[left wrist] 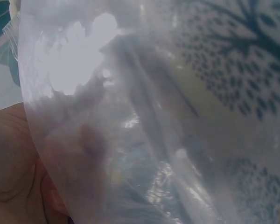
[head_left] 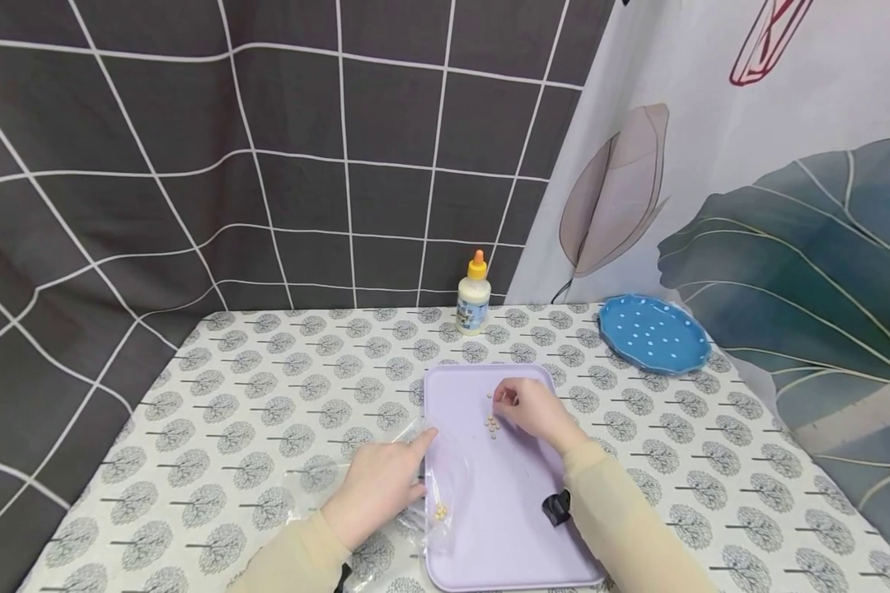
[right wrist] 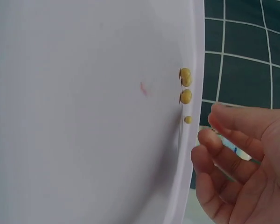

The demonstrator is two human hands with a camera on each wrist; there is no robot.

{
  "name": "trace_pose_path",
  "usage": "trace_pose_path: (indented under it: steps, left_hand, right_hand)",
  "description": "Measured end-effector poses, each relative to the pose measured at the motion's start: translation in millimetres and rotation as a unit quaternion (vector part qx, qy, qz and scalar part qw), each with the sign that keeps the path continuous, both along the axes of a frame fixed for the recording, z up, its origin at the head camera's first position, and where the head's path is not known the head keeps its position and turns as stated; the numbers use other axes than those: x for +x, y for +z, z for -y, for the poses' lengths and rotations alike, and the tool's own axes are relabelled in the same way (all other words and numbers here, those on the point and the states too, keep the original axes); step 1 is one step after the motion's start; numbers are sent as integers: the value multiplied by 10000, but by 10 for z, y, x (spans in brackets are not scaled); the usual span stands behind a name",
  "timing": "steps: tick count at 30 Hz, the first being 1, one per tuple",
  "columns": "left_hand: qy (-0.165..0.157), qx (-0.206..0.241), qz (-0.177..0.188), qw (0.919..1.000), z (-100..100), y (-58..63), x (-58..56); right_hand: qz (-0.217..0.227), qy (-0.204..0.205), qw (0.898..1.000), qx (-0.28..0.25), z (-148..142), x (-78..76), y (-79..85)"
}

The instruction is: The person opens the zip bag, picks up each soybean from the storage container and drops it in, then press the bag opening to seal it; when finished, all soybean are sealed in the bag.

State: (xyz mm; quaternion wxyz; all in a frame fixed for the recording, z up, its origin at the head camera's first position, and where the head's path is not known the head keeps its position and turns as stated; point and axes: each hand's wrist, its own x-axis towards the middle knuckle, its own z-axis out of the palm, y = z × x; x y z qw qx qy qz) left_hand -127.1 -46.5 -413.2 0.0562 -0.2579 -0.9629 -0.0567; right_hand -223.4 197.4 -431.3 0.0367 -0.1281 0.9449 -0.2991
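Observation:
A clear plastic bag (head_left: 452, 465) lies partly over the left edge of a lilac tray (head_left: 519, 527), with several yellow beans (head_left: 441, 512) in it. My left hand (head_left: 381, 486) holds the bag; in the left wrist view the plastic (left wrist: 144, 140) covers most of the picture and hides some fingers. My right hand (head_left: 536, 409) is over the far part of the tray, beside several small round beans (head_left: 493, 426). Seen from the right wrist, its fingers curve loosely with a gap between thumb and index finger, nothing visible between them, near the beans (right wrist: 185, 96).
Behind the tray stands a bottle (head_left: 474, 301) with a yellow cap and orange tip. A blue plate (head_left: 653, 333) with white dots lies at the far right. The tree-print tablecloth (head_left: 252, 412) covers the table, which meets a dark grid curtain (head_left: 282, 189) at the back.

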Motion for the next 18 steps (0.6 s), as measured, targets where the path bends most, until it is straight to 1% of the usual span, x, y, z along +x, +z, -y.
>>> trace_pose_path:
  steps: [5,10,18]
  left_hand:
    - [26,-19,2,10000,7,0,3]
    - [55,-48,0,10000,16,-2,3]
    - [58,-57,7,10000,20,-8,1]
  right_hand:
    - [-205,-130,9997,44,21,-68,-31]
    - [-264,-144,9994,171,35,-133,-75]
    - [-71,-229,9985,484,70,-225,-85]
